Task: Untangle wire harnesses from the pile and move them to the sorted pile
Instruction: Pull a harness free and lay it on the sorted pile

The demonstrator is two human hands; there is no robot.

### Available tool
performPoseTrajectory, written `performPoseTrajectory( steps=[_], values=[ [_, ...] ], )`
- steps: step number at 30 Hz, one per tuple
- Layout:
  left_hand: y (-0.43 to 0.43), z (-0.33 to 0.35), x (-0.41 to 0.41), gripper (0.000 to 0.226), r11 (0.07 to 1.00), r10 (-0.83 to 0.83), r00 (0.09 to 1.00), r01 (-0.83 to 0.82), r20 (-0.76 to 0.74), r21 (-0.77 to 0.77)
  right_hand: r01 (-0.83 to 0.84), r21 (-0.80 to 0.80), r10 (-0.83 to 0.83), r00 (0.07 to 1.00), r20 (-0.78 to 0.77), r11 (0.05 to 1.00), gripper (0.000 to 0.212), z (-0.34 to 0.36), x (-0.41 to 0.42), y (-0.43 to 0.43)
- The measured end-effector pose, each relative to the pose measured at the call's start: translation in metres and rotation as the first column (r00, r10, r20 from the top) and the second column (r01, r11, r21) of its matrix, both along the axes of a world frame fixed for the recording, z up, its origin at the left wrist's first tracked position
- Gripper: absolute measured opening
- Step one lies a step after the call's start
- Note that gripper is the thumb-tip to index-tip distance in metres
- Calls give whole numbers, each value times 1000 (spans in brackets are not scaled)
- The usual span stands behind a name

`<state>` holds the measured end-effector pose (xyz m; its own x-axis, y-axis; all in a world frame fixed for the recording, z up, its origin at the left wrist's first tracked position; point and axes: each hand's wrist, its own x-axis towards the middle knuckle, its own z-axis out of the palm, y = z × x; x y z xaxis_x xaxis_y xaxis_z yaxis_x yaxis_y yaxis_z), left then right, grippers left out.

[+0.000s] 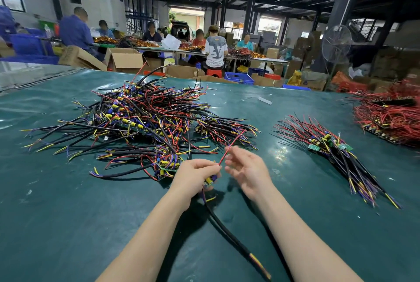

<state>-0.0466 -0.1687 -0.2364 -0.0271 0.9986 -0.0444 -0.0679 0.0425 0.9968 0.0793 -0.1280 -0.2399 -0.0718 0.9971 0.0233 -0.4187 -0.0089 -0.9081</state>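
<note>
Your left hand (197, 175) holds one wire harness (210, 180) above the green table (68, 213).

Your fingers close around its small board end, its thick black cable (229, 234) trailing back toward you and its red wire (231, 145) rising up between your hands. Your right hand (247, 168) is spread, fingers loose, just beside that red wire and gripping nothing. The tangled pile (141, 122) lies ahead to your left; the sorted pile (334, 152) lies well apart on your right.
</note>
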Motion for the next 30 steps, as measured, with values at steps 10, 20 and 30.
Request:
performPoseTrajectory(
  steps=[10,20,30],
  values=[
    [3,3,-4,21,998,-14,999,11,-38,-69,-64,57,53,983,177,996,23,-2,-14,-9],
    [-4,7,-7,25,954,-283,955,271,-85,-129,301,0,-301,954,6,954,24,2,17,10],
    [-8,11,-13,11,903,-430,897,429,-106,-31,138,-179,-161,979,-124,974,48,2,27,15]
  ],
)
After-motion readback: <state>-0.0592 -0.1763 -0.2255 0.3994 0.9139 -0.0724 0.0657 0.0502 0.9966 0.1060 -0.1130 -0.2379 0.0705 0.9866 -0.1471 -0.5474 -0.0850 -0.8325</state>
